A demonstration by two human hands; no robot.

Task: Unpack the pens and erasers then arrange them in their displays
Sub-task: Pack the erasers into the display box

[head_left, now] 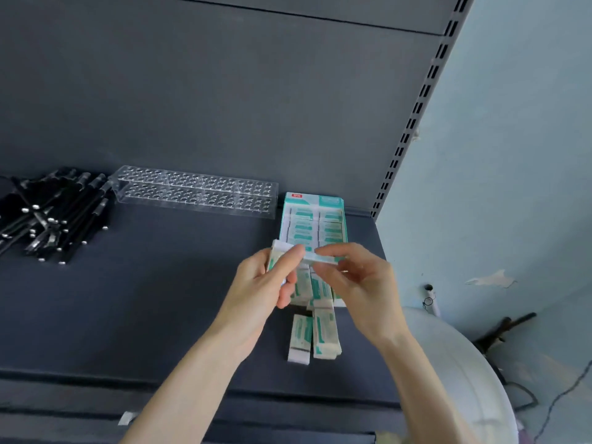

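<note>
A teal-and-white eraser display box (312,216) stands open on the dark shelf, with rows of wrapped erasers inside. My left hand (267,280) grips a small stack of wrapped erasers (276,253) just in front of the box. My right hand (352,283) pinches one wrapped eraser (322,258) by its end, level with the left hand's fingertips. More loose erasers (315,331) lie on the shelf below my hands. A pile of black pens (51,216) lies at the far left, beside a clear acrylic pen holder (195,195) with rows of holes.
The dark shelf (144,299) has a grey back panel and a slotted upright (413,123) at the right. A pale blue wall is further right. A white round object (458,363) sits below the shelf's right end. A scrap of white paper (128,418) lies on the shelf's front edge.
</note>
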